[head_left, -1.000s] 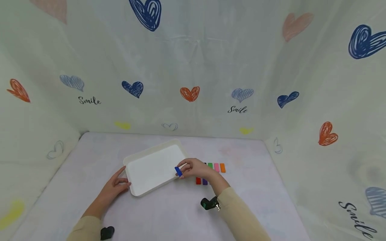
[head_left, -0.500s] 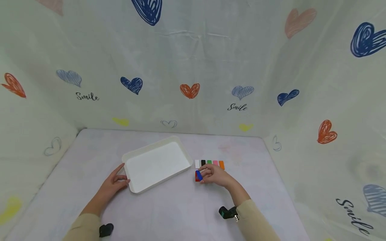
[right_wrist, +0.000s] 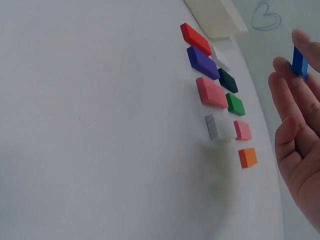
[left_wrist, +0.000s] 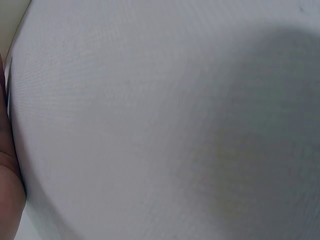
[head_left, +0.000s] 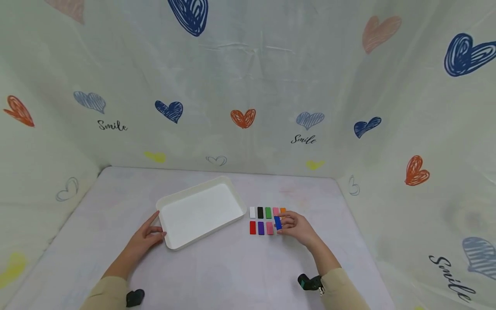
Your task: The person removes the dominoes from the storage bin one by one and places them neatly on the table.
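Note:
My right hand (head_left: pixel 296 226) pinches a small blue rectangular block (head_left: pixel 277 223) between thumb and fingertips. In the right wrist view the blue block (right_wrist: pixel 300 63) stands out above the table. Below that hand lie two rows of coloured blocks; a whitish block (right_wrist: pixel 220 127) and an orange block (right_wrist: pixel 248 157) are nearest. The front row also has red (head_left: pixel 252 227), purple (head_left: pixel 261 228) and pink (head_left: pixel 269 228) blocks. My left hand (head_left: pixel 143 239) touches the left end of a white tray (head_left: pixel 201 211), index finger stretched toward the corner and thumb at its side.
The back row holds white (head_left: pixel 252 212), black (head_left: pixel 260 212) and green (head_left: pixel 268 212) blocks, then a second pink block (head_left: pixel 276 211). A pale table (head_left: pixel 217 275) runs back to a heart-printed curtain (head_left: pixel 271 94). Each wrist carries a small dark camera.
My right hand has moved right with the blue block, from over the tray's right end to over the right part of the block rows. The left hand stays at the tray.

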Motion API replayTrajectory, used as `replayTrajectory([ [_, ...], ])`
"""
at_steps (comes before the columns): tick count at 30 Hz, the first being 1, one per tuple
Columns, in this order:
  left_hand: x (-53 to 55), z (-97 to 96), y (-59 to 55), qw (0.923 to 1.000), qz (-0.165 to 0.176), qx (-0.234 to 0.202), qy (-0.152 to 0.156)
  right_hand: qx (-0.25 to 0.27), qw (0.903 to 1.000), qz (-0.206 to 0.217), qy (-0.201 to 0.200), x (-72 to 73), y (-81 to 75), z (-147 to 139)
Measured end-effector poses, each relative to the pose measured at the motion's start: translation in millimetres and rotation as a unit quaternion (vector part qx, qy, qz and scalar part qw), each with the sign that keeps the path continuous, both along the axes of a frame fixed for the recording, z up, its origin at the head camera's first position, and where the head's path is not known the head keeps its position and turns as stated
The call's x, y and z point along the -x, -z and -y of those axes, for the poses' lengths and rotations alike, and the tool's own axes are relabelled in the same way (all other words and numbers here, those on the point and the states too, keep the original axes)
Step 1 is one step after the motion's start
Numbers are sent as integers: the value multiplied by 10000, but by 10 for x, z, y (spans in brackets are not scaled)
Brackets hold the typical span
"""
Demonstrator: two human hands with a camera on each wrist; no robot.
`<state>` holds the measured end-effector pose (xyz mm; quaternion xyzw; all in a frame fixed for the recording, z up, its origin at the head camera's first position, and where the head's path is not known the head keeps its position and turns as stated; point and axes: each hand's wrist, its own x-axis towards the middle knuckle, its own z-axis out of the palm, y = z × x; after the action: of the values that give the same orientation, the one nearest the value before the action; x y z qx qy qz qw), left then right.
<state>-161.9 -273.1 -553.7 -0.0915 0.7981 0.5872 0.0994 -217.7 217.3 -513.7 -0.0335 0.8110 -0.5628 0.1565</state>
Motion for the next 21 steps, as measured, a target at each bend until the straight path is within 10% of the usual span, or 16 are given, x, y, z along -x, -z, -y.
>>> replayTrajectory([
  [21, 4, -38, 9, 9992, 240, 276, -181, -407, 9944, -398, 891, 36, 535, -388],
])
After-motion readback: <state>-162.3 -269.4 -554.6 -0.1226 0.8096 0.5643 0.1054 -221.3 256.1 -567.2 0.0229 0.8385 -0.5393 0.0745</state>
